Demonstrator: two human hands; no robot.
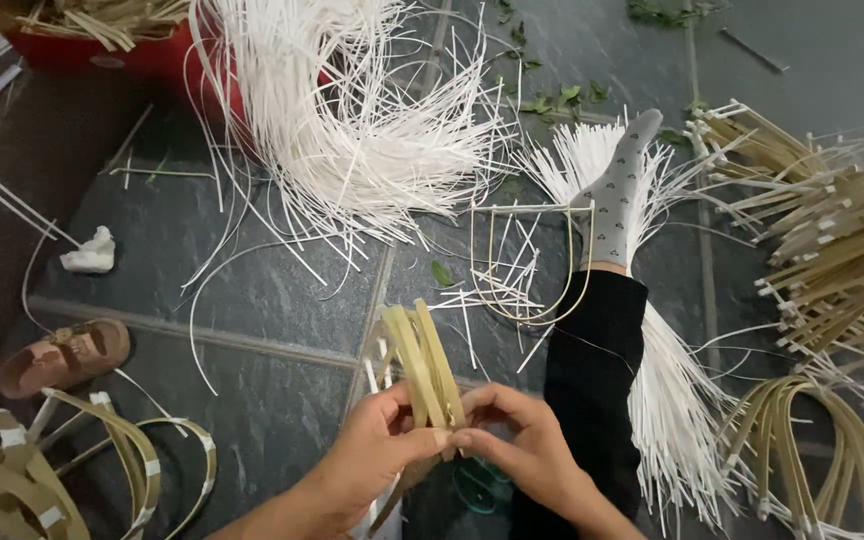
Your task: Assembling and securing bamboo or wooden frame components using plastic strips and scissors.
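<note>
Pinching a bent bundle of flat tan cane strips (pixel 422 365); left hand (pixel 377 450) and right hand (pixel 517 440) fingers both grasping it.

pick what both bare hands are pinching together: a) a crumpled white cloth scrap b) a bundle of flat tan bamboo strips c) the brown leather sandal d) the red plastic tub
b: the left hand and right hand meet on the bundle of flat tan bamboo strips, fingertips pinching its lower end.

Dark slate tile floor (pixel 252 290), pale grout lines; scattered green leaves (pixel 562 97).
</note>
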